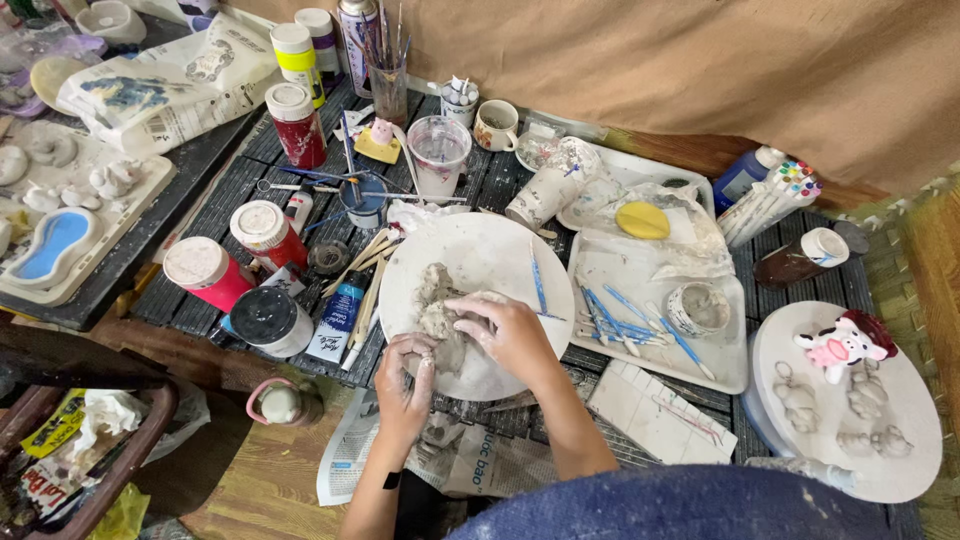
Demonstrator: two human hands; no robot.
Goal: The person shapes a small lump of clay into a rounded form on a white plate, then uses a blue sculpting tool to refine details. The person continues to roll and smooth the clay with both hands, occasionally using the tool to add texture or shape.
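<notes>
1. Head view: the left hand (405, 375) curls at the near rim of the round white board (490, 250), fingers closed on the grey clay lump (445, 325).
2. That lump runs from near rim toward the board's left centre, between both hands.
3. Right hand (510, 335) cups over its right side, fingers bent, touching.

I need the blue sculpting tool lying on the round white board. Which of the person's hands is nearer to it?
Right. The right hand rests on the clay lump, just below and left of the blue tool on the white board. The left hand is lower, at the board's near edge.
</notes>
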